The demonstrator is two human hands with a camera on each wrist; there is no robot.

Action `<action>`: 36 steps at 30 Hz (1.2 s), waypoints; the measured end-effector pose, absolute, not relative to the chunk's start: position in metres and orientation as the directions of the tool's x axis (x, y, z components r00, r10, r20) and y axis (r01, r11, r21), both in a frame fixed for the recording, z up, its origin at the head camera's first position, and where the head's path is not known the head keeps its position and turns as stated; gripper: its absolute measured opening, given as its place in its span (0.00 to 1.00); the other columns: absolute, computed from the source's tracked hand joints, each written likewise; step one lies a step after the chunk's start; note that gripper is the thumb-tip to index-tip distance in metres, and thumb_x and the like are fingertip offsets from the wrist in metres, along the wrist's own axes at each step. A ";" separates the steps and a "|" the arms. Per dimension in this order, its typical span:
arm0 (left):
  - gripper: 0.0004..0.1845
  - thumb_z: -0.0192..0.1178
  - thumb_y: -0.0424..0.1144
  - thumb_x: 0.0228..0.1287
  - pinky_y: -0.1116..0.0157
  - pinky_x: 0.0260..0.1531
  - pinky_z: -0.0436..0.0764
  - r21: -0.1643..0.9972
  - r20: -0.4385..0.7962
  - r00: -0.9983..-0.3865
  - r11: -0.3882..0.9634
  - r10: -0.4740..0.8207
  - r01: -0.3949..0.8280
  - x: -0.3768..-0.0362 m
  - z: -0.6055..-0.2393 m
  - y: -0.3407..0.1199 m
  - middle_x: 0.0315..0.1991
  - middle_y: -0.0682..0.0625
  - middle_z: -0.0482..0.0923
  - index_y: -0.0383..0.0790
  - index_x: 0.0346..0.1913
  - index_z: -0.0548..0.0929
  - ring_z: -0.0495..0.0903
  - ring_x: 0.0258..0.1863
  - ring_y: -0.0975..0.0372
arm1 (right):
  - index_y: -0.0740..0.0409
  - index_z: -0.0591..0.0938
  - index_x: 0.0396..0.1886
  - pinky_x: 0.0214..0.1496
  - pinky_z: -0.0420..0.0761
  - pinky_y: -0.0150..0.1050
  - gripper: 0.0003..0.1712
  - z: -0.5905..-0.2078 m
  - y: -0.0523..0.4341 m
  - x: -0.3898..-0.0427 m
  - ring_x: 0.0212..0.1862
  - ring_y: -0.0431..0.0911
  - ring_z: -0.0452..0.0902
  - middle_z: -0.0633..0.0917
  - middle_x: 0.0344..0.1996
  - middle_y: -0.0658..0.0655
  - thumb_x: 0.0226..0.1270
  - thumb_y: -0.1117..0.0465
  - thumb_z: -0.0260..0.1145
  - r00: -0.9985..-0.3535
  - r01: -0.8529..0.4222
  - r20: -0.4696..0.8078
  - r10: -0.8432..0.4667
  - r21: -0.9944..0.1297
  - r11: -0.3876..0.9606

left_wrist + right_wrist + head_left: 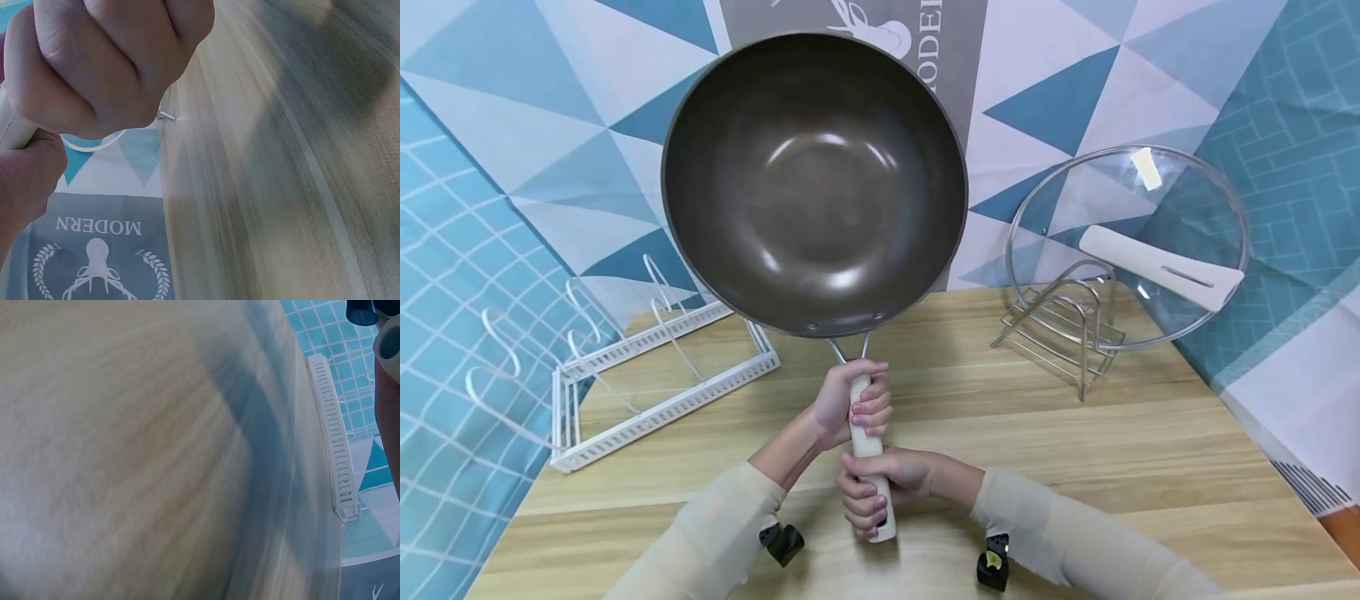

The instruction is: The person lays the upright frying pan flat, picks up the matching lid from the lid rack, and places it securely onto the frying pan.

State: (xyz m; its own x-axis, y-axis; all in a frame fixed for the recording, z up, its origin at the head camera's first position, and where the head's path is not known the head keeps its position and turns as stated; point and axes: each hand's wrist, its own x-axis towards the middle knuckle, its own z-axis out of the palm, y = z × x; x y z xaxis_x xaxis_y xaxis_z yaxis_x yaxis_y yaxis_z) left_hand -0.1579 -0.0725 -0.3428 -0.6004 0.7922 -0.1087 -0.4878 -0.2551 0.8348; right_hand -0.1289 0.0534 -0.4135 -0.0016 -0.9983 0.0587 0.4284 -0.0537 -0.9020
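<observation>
A large dark wok (816,179) is held up off the table, its inside facing me. My left hand (853,404) grips its cream handle (867,442) near the pan. Below it, my right hand (880,487) wraps round the lower end of the same handle. Curled fingers (112,62) fill the upper left of the left wrist view, beside a bit of the pale handle. Little of the right hand shows in the right wrist view, where the round handle end (389,350) sits at the edge.
A glass lid (1187,200) with a cream handle leans in a wire stand (1082,333) at the right. To the left lies a white rack (662,417) with wire hooks. Everything stands on a wooden table (1075,450) against patterned walls.
</observation>
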 end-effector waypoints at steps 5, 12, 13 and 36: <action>0.24 0.30 0.42 0.70 0.74 0.16 0.63 0.838 -0.129 -0.603 -0.239 0.787 -0.491 -0.160 -0.342 -0.069 0.06 0.64 0.58 0.51 0.11 0.58 0.58 0.07 0.73 | 0.46 0.62 0.16 0.35 0.70 0.33 0.31 -0.413 0.059 -0.130 0.18 0.37 0.61 0.65 0.11 0.39 0.67 0.30 0.46 -0.008 0.435 0.029 -1.000 -0.900 -0.030; 0.25 0.28 0.41 0.70 0.74 0.16 0.63 0.832 -0.170 -0.571 -0.194 0.803 -0.520 -0.162 -0.342 -0.061 0.05 0.63 0.57 0.51 0.11 0.57 0.59 0.06 0.73 | 0.46 0.63 0.16 0.36 0.71 0.33 0.30 -0.415 0.067 -0.134 0.19 0.36 0.63 0.66 0.12 0.39 0.67 0.30 0.46 0.002 0.421 0.025 -1.000 -0.907 -0.022; 0.25 0.28 0.41 0.69 0.74 0.16 0.63 0.831 -0.175 -0.567 -0.188 0.805 -0.523 -0.162 -0.342 -0.060 0.05 0.63 0.57 0.51 0.11 0.57 0.59 0.06 0.73 | 0.46 0.63 0.16 0.36 0.71 0.33 0.30 -0.416 0.068 -0.134 0.19 0.36 0.63 0.66 0.12 0.39 0.67 0.30 0.46 0.003 0.420 0.025 -1.000 -0.907 -0.021; 0.25 0.30 0.42 0.71 0.72 0.19 0.63 0.821 -0.227 -0.545 -0.142 0.807 -0.553 -0.166 -0.343 -0.037 0.05 0.62 0.57 0.51 0.11 0.57 0.59 0.07 0.71 | 0.45 0.63 0.16 0.36 0.71 0.32 0.28 -0.409 0.096 -0.129 0.19 0.35 0.63 0.67 0.13 0.38 0.70 0.34 0.47 -0.018 0.442 -0.041 -0.999 -0.896 0.029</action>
